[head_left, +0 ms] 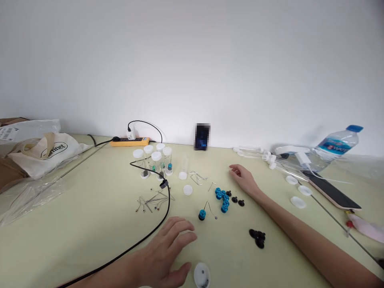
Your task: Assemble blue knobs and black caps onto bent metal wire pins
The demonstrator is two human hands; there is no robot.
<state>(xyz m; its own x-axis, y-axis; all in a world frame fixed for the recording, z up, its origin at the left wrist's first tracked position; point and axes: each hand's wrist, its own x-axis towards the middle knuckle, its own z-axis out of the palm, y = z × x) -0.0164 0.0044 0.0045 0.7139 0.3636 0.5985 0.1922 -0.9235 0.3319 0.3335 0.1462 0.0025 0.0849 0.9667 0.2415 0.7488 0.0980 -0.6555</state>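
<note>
The left hand (160, 253) is palm down, fingers (185, 239) spread and curved with no object visible between them; the thumb lies just beside a white dish (198, 270). The right hand (247, 182) rests farther out, its fingers loosely curled; whether they hold anything small, I cannot tell.

A blue piece (202, 214) stands upright on a black base ahead and to the right of the left fingers, probably set there to be near either hand. Loose blue parts (225, 209) and black cups (235, 199) lie between the two sets of fingers, closer to the right; more cups (258, 237) sit nearer than the right fingers. Such sorting looks meant to keep each kind easy to pick up. Pins (158, 207) lie beyond the left fingers, and the jars (156, 156) farther still, perhaps to leave the near bench (228, 256) free.

The lower picture edge cuts the dish, and its small dark bits are hard to identify. A wire rises by the blue piece, but whether it joins it is unclear. The cable (169, 200) crosses before the jars, partly hiding their contents.
</note>
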